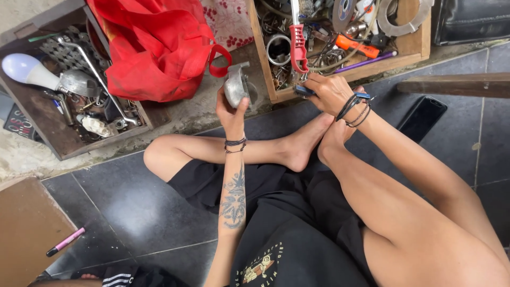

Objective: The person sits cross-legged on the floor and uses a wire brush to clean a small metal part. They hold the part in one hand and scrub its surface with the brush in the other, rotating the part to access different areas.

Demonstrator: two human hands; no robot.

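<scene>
My left hand (231,111) is raised and closed around a round grey metal part (236,85), held upright in front of a red bag. My right hand (330,93) rests at the front edge of a wooden tool box (411,50) and grips a blue-handled tool (304,91), whose working end is hidden among the clutter. A red-handled tool (298,47) lies in the box just above that hand. I sit on the dark tiled floor with my bare feet crossed below both hands.
A red cloth bag (154,48) lies between two boxes. The left box (58,146) holds a light bulb (24,69) and metal parts. A black phone (422,117), a wooden plank (457,85), a pink marker (66,242) and cardboard (24,228) lie around.
</scene>
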